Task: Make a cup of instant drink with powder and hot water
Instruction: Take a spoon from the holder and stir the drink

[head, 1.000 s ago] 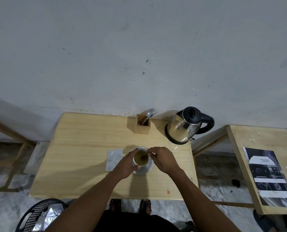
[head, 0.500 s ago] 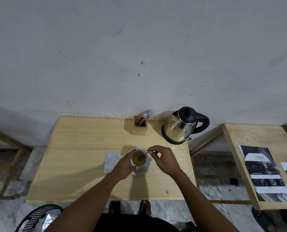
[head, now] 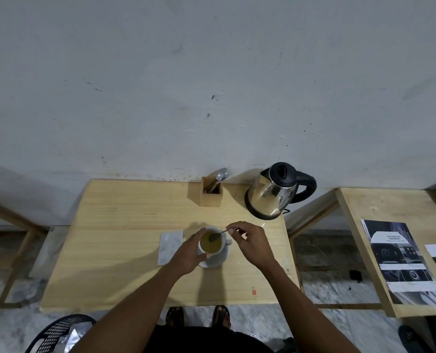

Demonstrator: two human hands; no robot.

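Observation:
A white cup [head: 214, 251] full of yellow-brown drink [head: 209, 244] stands on a white saucer [head: 218, 261] on the wooden table [head: 125, 225]. My left hand [head: 190, 252] wraps around the cup's left side. My right hand [head: 250, 242] pinches the handle of a small spoon [head: 218, 235], whose bowl dips into the drink. A silver powder sachet [head: 169, 247] lies flat just left of the cup. The steel kettle [head: 275, 191] with a black lid and handle stands at the table's back right.
A wooden holder [head: 211, 191] with cutlery stands by the wall, left of the kettle. A second table [head: 390, 240] with printed sheets is on the right. A black basket [head: 59, 335] holding silver wrappers sits on the floor at lower left.
The spoon's bowl has shifted within the cup, and my right hand has moved slightly right and up. My left hand keeps its hold on the cup.

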